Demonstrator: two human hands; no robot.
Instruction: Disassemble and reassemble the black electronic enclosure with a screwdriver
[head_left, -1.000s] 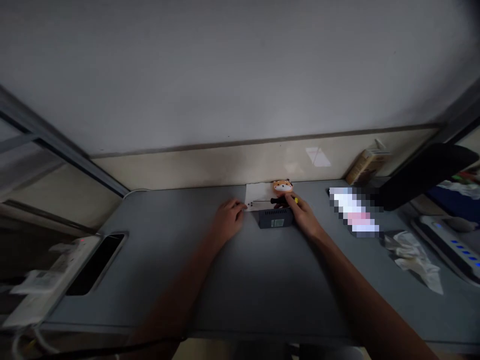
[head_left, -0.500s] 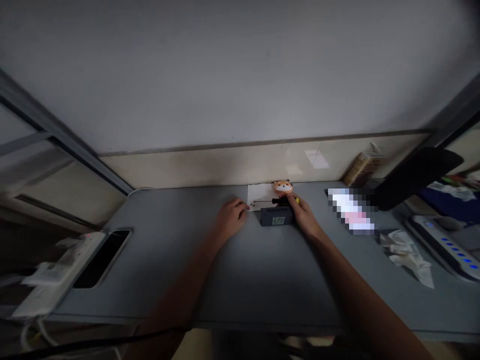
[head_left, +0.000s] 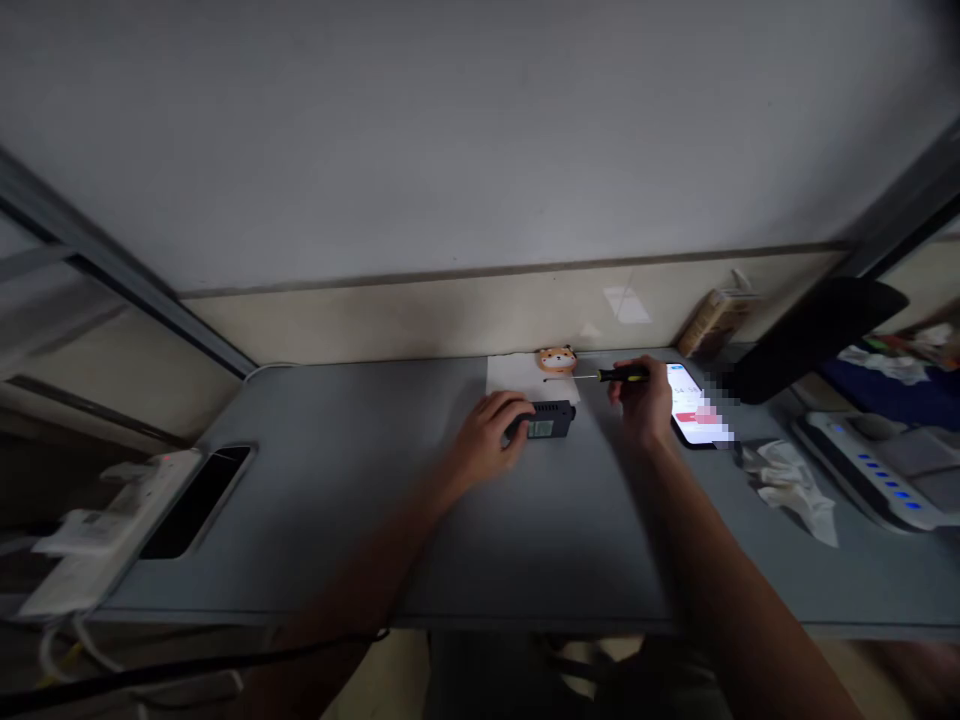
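Observation:
My left hand [head_left: 491, 438] is closed around the left end of a dark grey box-shaped device [head_left: 556, 420], which has vent slots on top and a pale label on its side. In my right hand [head_left: 646, 405] is a screwdriver [head_left: 619, 375] with a black and yellow handle, its thin shaft pointing left. A tiny dark piece, perhaps a screw, shows at the shaft's tip. Behind the device lies a white sheet of paper [head_left: 514, 375], and an orange animal-face figure [head_left: 557, 360] sits at the paper's right edge.
A lit phone [head_left: 688, 415] lies just right of my right hand, with crumpled tissue [head_left: 795, 490] nearby. At the left are a dark-screened phone [head_left: 199, 505] and a white power strip [head_left: 112, 540]. A carton [head_left: 716, 318] leans by the back wall.
My left hand has moved right and taken hold of the device. My right hand has let go of it and shifted right with the screwdriver, now turned tip-left above the desk.

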